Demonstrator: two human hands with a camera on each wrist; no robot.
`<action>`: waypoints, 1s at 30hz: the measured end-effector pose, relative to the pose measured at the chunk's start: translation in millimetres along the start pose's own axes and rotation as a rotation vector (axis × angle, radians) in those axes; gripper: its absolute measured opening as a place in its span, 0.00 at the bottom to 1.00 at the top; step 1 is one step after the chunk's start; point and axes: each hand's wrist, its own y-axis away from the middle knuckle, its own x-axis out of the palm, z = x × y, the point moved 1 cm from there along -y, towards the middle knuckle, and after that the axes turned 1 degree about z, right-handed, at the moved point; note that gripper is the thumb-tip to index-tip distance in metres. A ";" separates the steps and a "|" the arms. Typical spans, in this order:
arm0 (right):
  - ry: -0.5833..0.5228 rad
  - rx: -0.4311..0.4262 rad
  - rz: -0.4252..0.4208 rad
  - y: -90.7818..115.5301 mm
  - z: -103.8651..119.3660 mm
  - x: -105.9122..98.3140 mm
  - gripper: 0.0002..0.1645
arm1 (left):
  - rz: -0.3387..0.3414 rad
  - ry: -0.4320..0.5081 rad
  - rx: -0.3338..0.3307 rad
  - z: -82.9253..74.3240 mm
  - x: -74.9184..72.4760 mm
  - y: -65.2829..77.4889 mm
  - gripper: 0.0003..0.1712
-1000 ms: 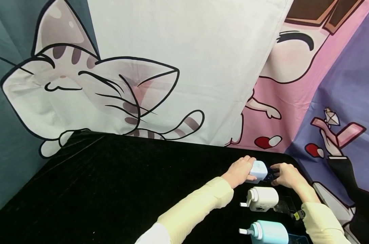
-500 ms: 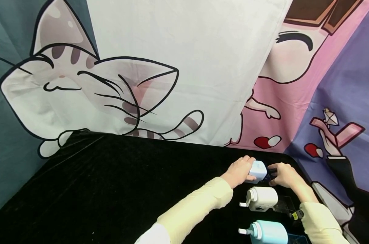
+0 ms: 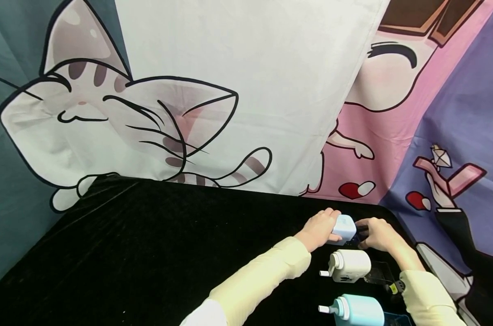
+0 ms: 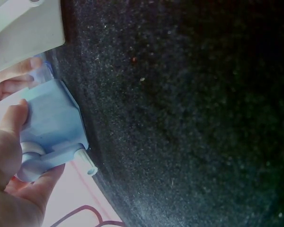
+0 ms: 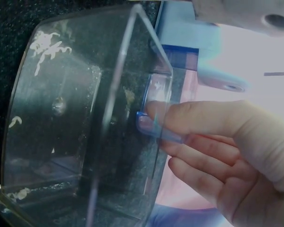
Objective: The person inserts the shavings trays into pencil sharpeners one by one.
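Light-blue crank-handled case [image 3: 344, 227] lies at the far right of the black-cloth bench [image 3: 169, 253], close to the back edge. Left hand [image 3: 319, 227] grips it from the left, fingers bent around the body; in the left wrist view the thumb presses one face, near the crank arm [image 4: 57, 158], with its pale knob pointing out.

Right hand [image 3: 380, 233] is at the case's opposite end, only slightly open: thumb and fingers pinch a translucent blue tray [image 5: 154, 124] beside the body. Cannot tell how far the tray sits inside.

Nearer the wearer, a white case [image 3: 351, 263] lies on its side, its crank to the left, a clear tray [image 3: 379, 273] at its right end. Nearer again, a turquoise case [image 3: 362, 310], crank also to the left, with a dark blue tray [image 3: 397, 319] partly cut off by the frame.

Cream sleeves [image 3: 267, 271] on both arms. Behind the bench, a printed cloth [image 3: 263, 68]: sleeping-looking cat on the left, pink and violet panels on the right.
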 end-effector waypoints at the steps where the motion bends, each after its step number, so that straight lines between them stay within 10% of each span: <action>1: 0.000 -0.005 0.003 -0.7 0.6 -0.2 0.39 | 0.001 0.000 -0.001 0.5 0.2 -0.2 0.38; 30: 0.046 -0.059 -0.024 -9.4 10.2 4.4 0.33 | -0.010 -0.024 -0.022 -0.8 6.1 -2.2 0.38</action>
